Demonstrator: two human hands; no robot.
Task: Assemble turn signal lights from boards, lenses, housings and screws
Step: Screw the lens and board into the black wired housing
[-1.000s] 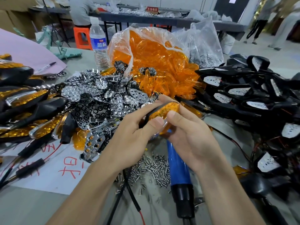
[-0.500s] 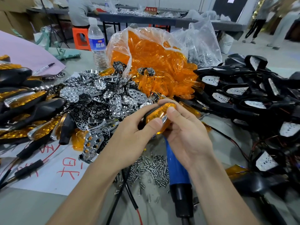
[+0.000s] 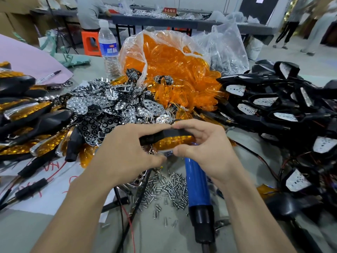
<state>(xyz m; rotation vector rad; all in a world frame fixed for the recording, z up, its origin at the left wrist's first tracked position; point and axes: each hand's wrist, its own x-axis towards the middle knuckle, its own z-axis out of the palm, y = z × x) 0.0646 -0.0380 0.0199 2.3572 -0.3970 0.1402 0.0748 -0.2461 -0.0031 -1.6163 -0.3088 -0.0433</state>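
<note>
Cluttered workshop table (image 3: pixel 164 234): both hands clamp one turn signal light (image 3: pixel 175 138) at centre.
The left hand (image 3: pixel 127 152) and right hand (image 3: pixel 206 148) meet, fingers over its black housing (image 3: pixel 173 133), thumbs under the amber lens (image 3: pixel 171 144). It looks light, stiff, glossy and scratch-prone, so it is better gripped by the housing edges. Loose screws (image 3: pixel 169 187) lie at 6 o'clock. At 11 o'clock a bottle (image 3: pixel 108 46) wears a blue label with white Chinese characters; a red sign (image 3: pixel 170 10) at 12 reads "不合格区"; red handwriting on paper (image 3: pixel 60 179) at 8 is half covered.
</note>
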